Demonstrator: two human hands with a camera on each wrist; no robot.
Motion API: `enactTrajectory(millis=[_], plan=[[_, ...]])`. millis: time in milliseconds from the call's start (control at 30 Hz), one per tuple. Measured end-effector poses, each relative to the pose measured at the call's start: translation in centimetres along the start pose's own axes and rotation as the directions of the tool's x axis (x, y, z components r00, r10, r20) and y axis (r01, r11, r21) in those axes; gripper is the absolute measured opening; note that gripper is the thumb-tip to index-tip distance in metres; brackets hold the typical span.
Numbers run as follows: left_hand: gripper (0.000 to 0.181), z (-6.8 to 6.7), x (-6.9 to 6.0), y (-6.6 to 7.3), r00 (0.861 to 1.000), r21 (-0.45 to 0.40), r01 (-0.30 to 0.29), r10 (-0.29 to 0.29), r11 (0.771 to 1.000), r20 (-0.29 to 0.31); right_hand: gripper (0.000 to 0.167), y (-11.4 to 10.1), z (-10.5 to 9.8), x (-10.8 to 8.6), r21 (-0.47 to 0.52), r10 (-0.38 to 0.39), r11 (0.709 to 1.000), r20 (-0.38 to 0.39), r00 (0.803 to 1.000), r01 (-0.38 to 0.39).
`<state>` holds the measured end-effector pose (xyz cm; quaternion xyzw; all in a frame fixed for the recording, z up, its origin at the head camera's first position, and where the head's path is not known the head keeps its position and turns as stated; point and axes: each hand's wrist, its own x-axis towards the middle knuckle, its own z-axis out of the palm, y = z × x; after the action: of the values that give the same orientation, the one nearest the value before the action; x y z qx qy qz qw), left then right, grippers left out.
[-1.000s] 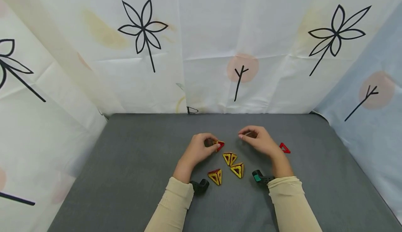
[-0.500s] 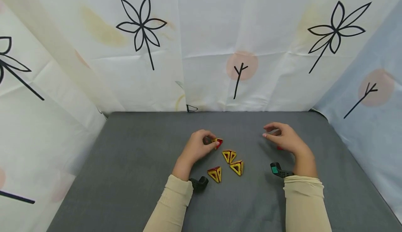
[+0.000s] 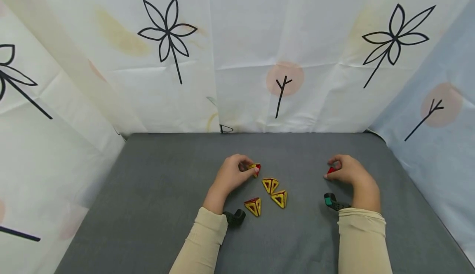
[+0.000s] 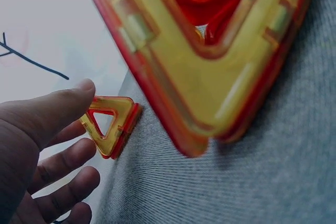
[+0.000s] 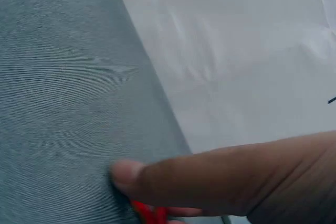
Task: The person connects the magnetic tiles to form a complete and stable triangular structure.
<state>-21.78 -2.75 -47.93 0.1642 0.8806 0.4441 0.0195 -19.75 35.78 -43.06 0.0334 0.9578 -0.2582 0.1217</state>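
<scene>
Between the thumb and fingers of my left hand (image 3: 231, 174) is a small pyramid of yellow and red triangular magnetic tiles (image 4: 123, 113), resting on the cloth. Closer to me on the table are several more yellow-and-red tile pyramids, one (image 3: 253, 207) beside the left wrist and two, a farther one (image 3: 270, 185) and a nearer one (image 3: 279, 199), that appear to touch at a corner. Off to the right, my right hand (image 3: 349, 172) pinches a red triangular magnetic tile (image 3: 331, 169), mostly covered by the thumb and fingers in the right wrist view.
Grey cloth covers the table (image 3: 167, 183). A white patterned curtain (image 3: 245, 51) hangs along its back edge, with more fabric at both sides. Each wrist carries a dark camera mount, the left mount (image 3: 235, 217) near the closest pyramid.
My right hand has moved right from near the middle to the red triangular tile and now pinches it. The left hand has kept its pyramid, shifting slightly left.
</scene>
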Motion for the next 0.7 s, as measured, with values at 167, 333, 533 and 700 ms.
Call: enactTrajectory(millis=[167,333,533,700], plan=[[0.028,-0.2,0.0,0.2,1.000,0.004,-0.005,0.005,1.000,-0.010,0.049,0.0,0.2,0.3,0.018,0.034,0.999,-0.024,0.999,-0.033],[0.026,-0.5,0.0,0.3,1.000,-0.007,-0.013,0.013,1.000,0.005,0.041,-0.3,0.1,0.4,0.006,0.010,1.000,-0.050,0.999,-0.010],[0.026,-0.5,0.1,0.3,0.999,-0.007,-0.006,0.006,1.000,0.034,0.043,-1.2,0.6,0.7,0.033,-0.078,0.996,-0.082,0.994,0.081],[0.025,-0.2,0.0,0.1,0.999,-0.005,0.004,-0.004,1.000,0.043,0.041,-1.8,1.9,1.5,0.102,-0.220,0.968,-0.089,0.971,0.228]])
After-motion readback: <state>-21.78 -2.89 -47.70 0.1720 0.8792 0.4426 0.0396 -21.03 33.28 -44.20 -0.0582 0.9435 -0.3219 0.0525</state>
